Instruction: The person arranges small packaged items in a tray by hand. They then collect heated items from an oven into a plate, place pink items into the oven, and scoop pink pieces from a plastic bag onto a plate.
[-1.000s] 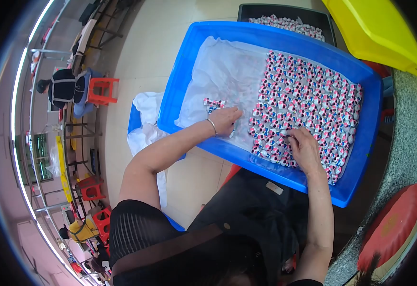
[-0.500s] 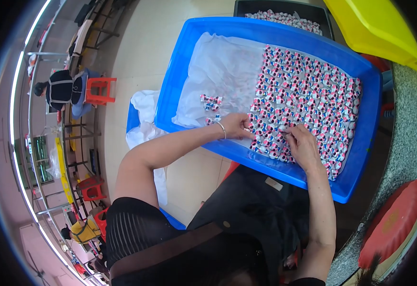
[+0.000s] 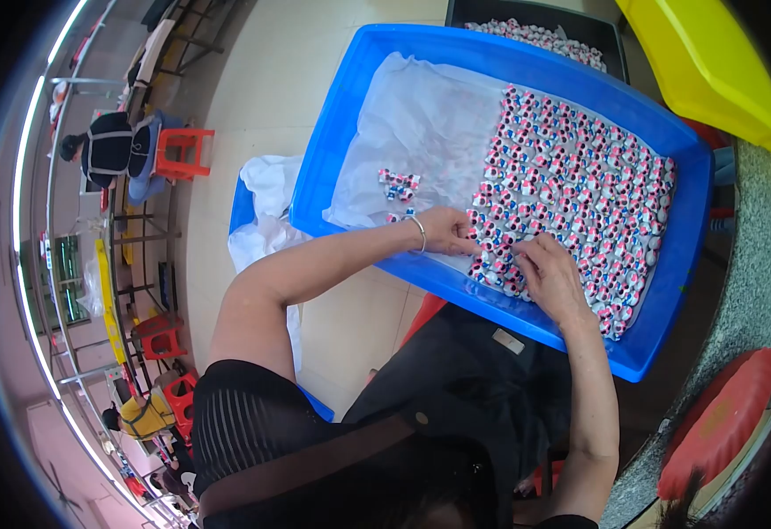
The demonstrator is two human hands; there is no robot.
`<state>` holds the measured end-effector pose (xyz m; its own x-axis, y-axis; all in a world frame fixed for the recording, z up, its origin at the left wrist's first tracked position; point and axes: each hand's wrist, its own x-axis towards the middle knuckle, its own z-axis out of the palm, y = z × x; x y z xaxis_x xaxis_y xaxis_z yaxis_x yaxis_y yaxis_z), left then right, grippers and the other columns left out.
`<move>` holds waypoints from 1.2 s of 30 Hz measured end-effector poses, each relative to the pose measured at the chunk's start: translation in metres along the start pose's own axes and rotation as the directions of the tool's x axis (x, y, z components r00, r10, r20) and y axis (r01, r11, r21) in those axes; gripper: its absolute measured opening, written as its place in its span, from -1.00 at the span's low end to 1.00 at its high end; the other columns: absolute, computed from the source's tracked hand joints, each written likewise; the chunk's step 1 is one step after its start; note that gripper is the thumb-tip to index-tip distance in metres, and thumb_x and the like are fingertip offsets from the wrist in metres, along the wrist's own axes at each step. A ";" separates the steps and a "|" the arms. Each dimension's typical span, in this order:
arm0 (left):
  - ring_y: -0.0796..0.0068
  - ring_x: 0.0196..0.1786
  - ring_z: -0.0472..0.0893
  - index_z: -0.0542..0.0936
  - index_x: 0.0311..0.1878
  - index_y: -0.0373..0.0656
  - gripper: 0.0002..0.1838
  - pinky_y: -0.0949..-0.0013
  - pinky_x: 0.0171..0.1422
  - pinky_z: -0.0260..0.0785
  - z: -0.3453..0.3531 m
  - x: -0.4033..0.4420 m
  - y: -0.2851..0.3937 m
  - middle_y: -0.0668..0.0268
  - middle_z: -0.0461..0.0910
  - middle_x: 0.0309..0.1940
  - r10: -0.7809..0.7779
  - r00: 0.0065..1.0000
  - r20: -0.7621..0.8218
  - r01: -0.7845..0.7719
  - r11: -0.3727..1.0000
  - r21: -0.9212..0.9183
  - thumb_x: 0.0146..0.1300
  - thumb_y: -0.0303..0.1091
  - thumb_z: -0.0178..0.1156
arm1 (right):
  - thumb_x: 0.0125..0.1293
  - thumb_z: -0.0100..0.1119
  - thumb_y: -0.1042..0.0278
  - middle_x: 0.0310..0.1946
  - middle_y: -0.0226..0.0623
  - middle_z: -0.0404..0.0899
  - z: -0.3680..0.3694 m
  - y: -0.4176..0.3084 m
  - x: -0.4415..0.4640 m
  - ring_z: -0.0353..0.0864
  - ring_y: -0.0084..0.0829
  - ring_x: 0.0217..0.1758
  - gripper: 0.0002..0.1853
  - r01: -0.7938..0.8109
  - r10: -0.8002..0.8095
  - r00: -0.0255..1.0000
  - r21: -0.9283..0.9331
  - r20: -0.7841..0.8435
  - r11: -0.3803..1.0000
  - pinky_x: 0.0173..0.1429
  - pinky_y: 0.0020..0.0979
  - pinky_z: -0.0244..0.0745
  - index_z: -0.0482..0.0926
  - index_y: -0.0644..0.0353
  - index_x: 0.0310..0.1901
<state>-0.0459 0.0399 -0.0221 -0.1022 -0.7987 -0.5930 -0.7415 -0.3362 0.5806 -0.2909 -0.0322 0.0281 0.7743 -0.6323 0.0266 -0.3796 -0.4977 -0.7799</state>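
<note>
Many small white, pink and blue figurines [image 3: 571,189] with dark round spots stand in close rows in a large blue plastic tub [image 3: 500,46]. White sheet lining [image 3: 430,106] covers the tub's left part, with a few loose figurines [image 3: 399,184] on it. My left hand [image 3: 447,231], a bracelet at its wrist, is closed at the left edge of the rows, fingertips against the figurines there. Over the near rows, my right hand [image 3: 551,278] is closed in a pinch, thumb and fingers down among the figurines. What either set of fingertips holds is hidden.
A dark bin [image 3: 540,35] of more figurines stands behind the tub, with a yellow bin [image 3: 712,79] at right. White sheeting [image 3: 266,207] hangs over another blue container at left. A red stool [image 3: 721,423] is lower right. People sit at benches far left.
My right hand has shifted slightly left and nearer my left hand over the rows. My left hand stays at the edge of the rows. The whole view has shifted a little.
</note>
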 end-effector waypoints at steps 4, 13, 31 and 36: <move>0.47 -0.47 0.60 0.54 -0.40 -0.23 -0.63 0.40 -0.34 0.45 -0.021 -0.009 -0.007 0.25 0.59 -0.51 -0.096 0.994 0.052 0.109 0.907 -0.406 0.13 -0.07 0.32 | 0.12 0.20 0.55 -0.42 -0.17 0.42 0.002 -0.014 0.007 0.51 -0.17 -0.34 -0.80 0.113 -0.111 0.987 -0.013 0.113 0.994 -0.26 -0.23 0.42 0.60 0.20 -0.18; 0.21 -0.09 0.59 0.57 -0.23 -0.02 -0.71 0.19 -0.06 0.45 -0.031 -0.028 -0.012 0.28 0.58 -0.27 0.086 0.991 0.106 -0.130 0.828 0.545 -0.09 -0.31 0.32 | 0.13 0.17 0.54 -0.39 -0.15 0.43 0.021 -0.024 0.023 0.51 -0.14 -0.29 -0.77 0.151 -0.145 0.980 -0.037 0.136 0.988 -0.21 -0.19 0.44 0.59 0.21 -0.14; 0.55 -0.28 0.48 0.55 -0.14 -0.06 -0.78 0.41 -0.24 0.33 -0.039 -0.041 -0.003 0.34 0.44 -0.36 0.213 0.955 0.207 -0.190 0.974 -0.128 0.12 -0.51 0.16 | 0.16 0.18 0.50 -0.34 -0.16 0.43 0.014 -0.011 0.002 0.51 -0.14 -0.25 -0.75 0.033 -0.027 0.993 -0.053 0.118 0.998 -0.17 -0.23 0.44 0.57 0.21 -0.09; 0.60 -0.26 0.50 0.49 -0.08 -0.14 -0.70 0.45 -0.14 0.41 -0.014 -0.027 0.002 0.34 0.52 -0.30 0.244 0.946 0.211 -0.158 0.921 -0.356 0.09 -0.50 0.25 | 0.14 0.20 0.47 -0.32 -0.14 0.46 0.015 -0.011 0.002 0.53 -0.11 -0.23 -0.79 0.027 -0.023 0.995 -0.041 0.100 0.999 -0.16 -0.20 0.46 0.57 0.23 -0.15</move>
<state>-0.0354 0.0533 0.0031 -0.4178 -0.7329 -0.5369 -0.4303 -0.3609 0.8274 -0.2776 -0.0188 0.0273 0.8294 -0.5583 -0.0186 -0.3792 -0.5382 -0.7527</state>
